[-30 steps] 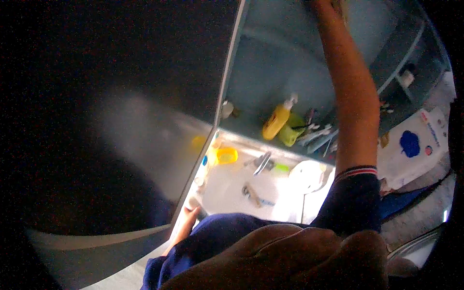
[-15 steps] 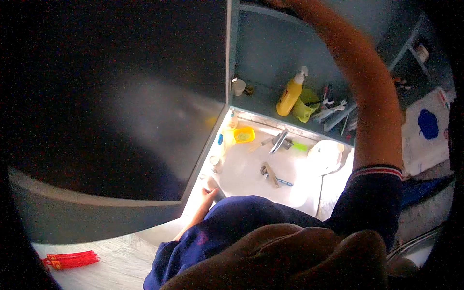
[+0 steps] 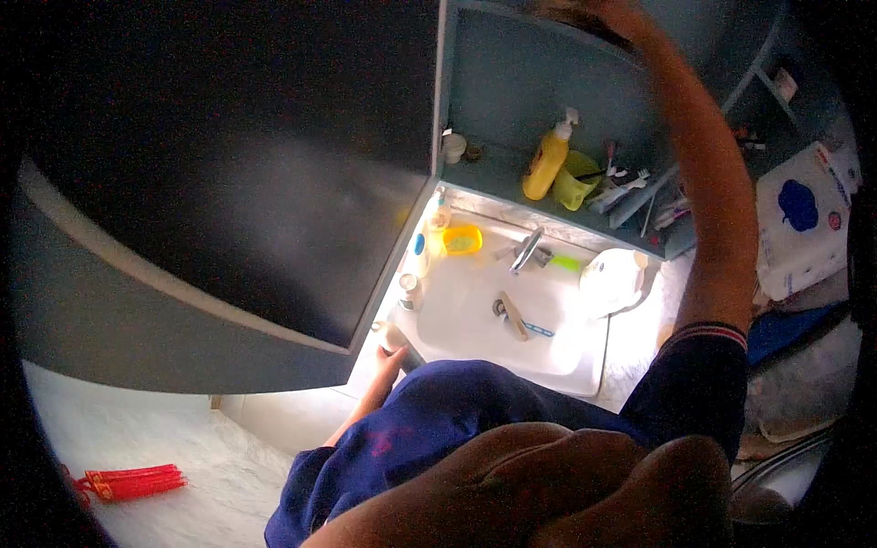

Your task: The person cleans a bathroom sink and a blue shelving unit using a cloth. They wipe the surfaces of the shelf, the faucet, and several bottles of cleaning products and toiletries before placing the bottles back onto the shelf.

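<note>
At the top edge my right hand (image 3: 605, 15) is raised to the upper part of the open wall cabinet (image 3: 512, 64). Its fingers are dark and blurred, so what they hold, if anything, does not show. Low down by the sink's left side, my left hand (image 3: 391, 358) has its fingers closed around a pale, rounded container (image 3: 392, 337), partly hidden by the hand. Below my right arm, the cabinet shelf bears a yellow pump bottle (image 3: 546, 166) with a white head, a green cup (image 3: 575, 183) and toothbrushes (image 3: 630, 187).
A large dark cabinet door (image 3: 228, 228) stands open at the left. Under the cabinet, the white sink (image 3: 457, 320) has a tap (image 3: 526, 252) and a yellow soap dish (image 3: 461, 240). A white jug (image 3: 612, 279) stands at its right. A red tassel (image 3: 137, 482) hangs lower left.
My right hand has shifted right and slightly down along the cabinet top. The door's lower edge sits at a different angle, showing more of its underside. My left hand stays beside the sink.
</note>
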`<state>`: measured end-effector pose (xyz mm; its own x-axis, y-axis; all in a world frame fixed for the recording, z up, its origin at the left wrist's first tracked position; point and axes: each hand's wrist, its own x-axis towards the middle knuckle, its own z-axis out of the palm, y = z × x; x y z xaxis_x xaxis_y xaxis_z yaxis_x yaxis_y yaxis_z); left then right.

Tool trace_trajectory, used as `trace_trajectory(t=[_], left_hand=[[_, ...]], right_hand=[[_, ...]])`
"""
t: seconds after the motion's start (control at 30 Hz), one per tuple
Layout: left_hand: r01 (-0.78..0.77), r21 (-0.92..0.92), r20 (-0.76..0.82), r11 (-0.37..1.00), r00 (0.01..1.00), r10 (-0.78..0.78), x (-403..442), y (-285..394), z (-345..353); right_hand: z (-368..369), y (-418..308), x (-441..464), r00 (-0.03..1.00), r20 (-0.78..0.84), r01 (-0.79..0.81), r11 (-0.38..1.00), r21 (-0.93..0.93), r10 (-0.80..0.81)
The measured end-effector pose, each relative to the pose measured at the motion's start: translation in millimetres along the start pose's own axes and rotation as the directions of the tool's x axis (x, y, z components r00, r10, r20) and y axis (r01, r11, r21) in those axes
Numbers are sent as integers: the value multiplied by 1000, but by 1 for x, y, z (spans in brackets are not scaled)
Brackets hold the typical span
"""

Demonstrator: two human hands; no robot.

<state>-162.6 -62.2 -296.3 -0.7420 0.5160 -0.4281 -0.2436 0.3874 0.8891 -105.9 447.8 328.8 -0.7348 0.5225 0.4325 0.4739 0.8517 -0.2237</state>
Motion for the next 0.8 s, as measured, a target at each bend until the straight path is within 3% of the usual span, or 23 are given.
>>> trace_trajectory(t=[0.03,0.2,0.3,0.4,0.5,0.6,0.7,0.8], left_hand=[[-34,24,-2,999,999,34,0,0,-2],[-37,71,25,997,999,36,7,-4,-10],[-37,77,49,996,998,33,13,-16,-9],[-13,80,55,997,998,9,21,-29,-11],[-1,57,71,998,997,-3,10,-8,-15],[-31,65,82,997,996,26,-1,19,-19],[21,10,89,1000,996,-22,-5,17,-20],[71,30,59,997,996,-73,-8,21,-18]], right_hand=[[1,37,12,991,-110,-77,997,-24,74],[-36,-12,-56,838,-218,-424,849,315,500],[-38,-1,-70,879,-426,-350,897,-268,216],[-35,-12,-81,902,-297,-335,942,-24,313],[7,46,-57,887,-459,-185,951,-248,53],[0,-54,-88,966,-256,-72,922,-380,-30],[13,-57,-56,998,-59,-58,863,-502,33],[24,-118,-54,951,-19,-304,927,-220,307]])
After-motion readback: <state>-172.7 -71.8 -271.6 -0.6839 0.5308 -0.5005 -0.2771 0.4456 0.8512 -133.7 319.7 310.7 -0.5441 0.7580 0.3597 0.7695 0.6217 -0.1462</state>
